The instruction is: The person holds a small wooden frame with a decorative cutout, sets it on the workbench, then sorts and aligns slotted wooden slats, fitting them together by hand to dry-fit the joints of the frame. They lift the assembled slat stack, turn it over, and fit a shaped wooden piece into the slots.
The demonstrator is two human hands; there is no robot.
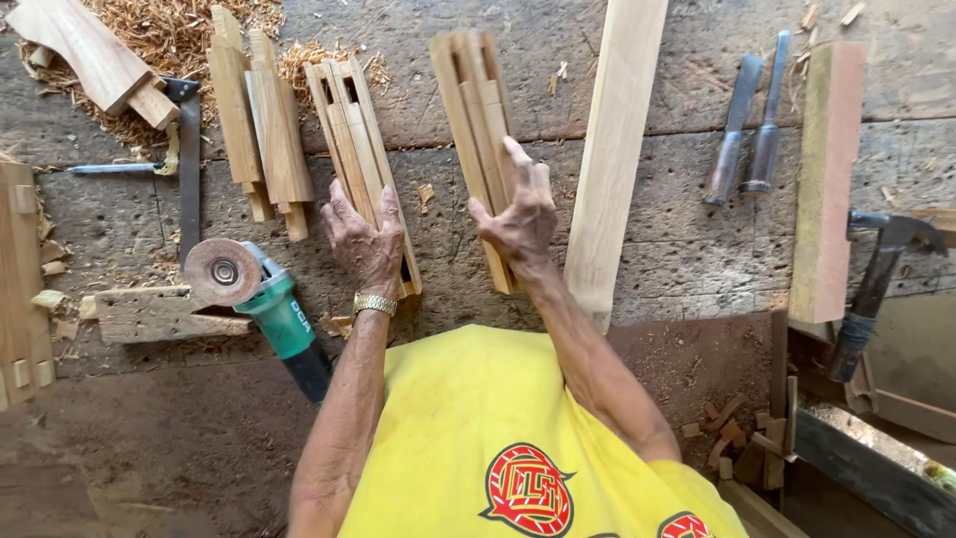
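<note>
Head view, looking down on a scarred workbench (677, 249) — two bare hands are raised over cut wooden pieces. Left hand (363, 239), a wristwatch on it, hovers palm down with fingers loosely spread over a bundle of notched slats (351, 130), holding nothing; whether it touches the wood I cannot tell. Right hand (520, 214) is open, palm turned up, fingers curled, empty, just in front of a second slat bundle (476, 110).

Both bundles lie near the bench's middle, long axes running from the near edge toward the far edge, tilted slightly left at the top. They look like stiff, dry, light timber — probably easiest gripped around the mid-length, away from the thin notched ends. A green angle grinder (264, 299) lies left of the left hand.
</note>
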